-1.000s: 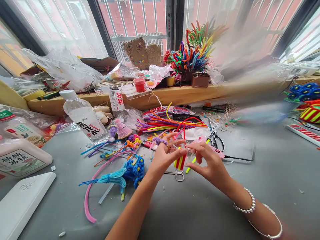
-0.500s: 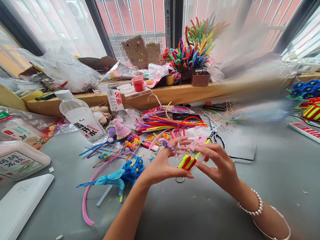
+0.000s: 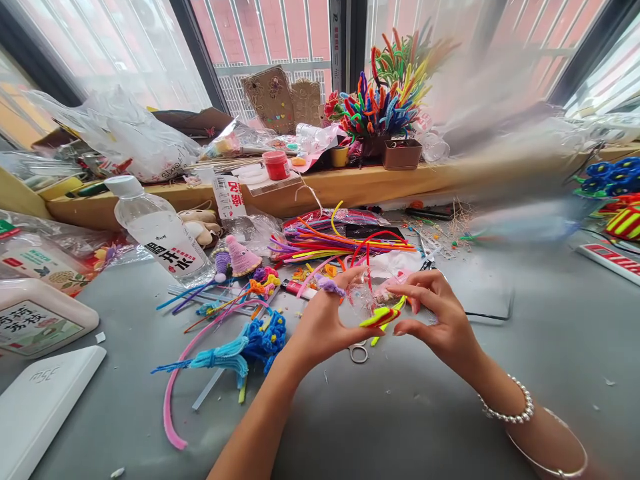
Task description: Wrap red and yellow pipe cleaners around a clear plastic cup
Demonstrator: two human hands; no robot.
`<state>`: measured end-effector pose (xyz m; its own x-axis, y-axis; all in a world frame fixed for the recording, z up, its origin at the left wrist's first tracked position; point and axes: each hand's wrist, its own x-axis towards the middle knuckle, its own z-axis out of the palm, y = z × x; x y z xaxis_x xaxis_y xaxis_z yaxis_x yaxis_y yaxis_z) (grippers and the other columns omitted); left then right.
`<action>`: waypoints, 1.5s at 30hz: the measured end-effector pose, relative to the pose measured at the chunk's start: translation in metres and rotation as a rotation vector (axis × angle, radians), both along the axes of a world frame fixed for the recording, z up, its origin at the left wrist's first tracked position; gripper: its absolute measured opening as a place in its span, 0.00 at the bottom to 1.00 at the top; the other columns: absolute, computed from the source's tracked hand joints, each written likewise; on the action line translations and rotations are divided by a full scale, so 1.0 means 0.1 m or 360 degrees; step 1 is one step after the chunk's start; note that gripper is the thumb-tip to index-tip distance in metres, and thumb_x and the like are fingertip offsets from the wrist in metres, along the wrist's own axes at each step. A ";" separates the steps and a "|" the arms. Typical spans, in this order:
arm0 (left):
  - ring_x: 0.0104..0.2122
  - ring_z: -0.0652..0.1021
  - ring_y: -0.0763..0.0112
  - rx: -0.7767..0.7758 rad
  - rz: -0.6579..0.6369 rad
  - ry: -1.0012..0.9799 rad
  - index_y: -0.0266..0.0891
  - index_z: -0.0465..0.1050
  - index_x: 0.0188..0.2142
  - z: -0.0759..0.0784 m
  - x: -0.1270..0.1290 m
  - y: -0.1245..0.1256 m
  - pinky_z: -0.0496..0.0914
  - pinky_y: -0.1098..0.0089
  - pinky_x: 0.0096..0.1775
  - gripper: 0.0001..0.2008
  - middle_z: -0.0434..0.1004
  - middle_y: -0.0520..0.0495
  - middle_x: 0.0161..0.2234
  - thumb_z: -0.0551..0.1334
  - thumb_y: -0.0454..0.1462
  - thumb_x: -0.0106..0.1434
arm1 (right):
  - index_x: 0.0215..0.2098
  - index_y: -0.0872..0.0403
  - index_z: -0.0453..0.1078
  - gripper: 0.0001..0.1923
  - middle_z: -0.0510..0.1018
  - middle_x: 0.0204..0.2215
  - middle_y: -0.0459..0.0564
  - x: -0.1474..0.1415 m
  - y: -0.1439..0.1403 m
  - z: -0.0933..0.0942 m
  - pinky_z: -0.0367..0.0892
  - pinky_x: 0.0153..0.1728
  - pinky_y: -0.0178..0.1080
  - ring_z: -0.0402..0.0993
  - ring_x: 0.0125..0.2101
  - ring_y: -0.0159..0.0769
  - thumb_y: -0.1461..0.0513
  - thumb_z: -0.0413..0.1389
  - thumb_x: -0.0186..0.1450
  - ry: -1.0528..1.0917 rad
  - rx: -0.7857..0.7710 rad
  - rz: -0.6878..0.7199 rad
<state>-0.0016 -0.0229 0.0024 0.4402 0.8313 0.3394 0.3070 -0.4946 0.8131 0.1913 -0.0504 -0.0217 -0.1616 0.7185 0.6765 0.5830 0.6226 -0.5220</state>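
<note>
My left hand [image 3: 327, 317] pinches a small yellow-and-red striped piece of pipe cleaners [image 3: 383, 316] between its thumb and fingers, its flat face tipped nearly edge-on. A purple fuzzy ring [image 3: 331, 286] sits on one finger of that hand. A yellow pipe cleaner end [image 3: 379, 335] hangs below the striped piece. My right hand [image 3: 437, 310] is curved just to its right, thumb and fingers apart, with nothing visible gripped. Clear crinkled plastic [image 3: 361, 298] shows between the hands; I cannot tell whether it is held. Scissors [image 3: 359, 353] lie partly hidden beneath, a handle loop showing.
Loose pipe cleaners [image 3: 320, 245] lie in a pile behind the hands. Blue pipe-cleaner flowers [image 3: 267, 337] and a long pink strip [image 3: 173, 400] are on the left. A water bottle [image 3: 163, 233] leans there, near a white box [image 3: 45, 407]. A wooden ledge [image 3: 340, 185] runs along the window.
The striped piece has tilted from facing me to nearly edge-on. My right hand's fingers have drawn back from it and spread slightly. My left hand keeps its pinch.
</note>
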 end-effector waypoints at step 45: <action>0.46 0.71 0.58 0.0279 0.0321 0.0480 0.41 0.67 0.45 -0.05 0.03 0.05 0.60 0.55 0.50 0.29 0.73 0.44 0.44 0.62 0.52 0.46 | 0.49 0.51 0.63 0.25 0.72 0.39 0.53 -0.06 -0.06 0.04 0.63 0.43 0.45 0.64 0.42 0.41 0.55 0.59 0.54 -0.0244 0.0435 -0.0228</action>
<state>0.0010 -0.0182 -0.0029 0.3757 0.8521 0.3643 0.6240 -0.5232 0.5804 0.1850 -0.0565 -0.0176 -0.1868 0.5366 0.8229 0.7333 0.6335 -0.2466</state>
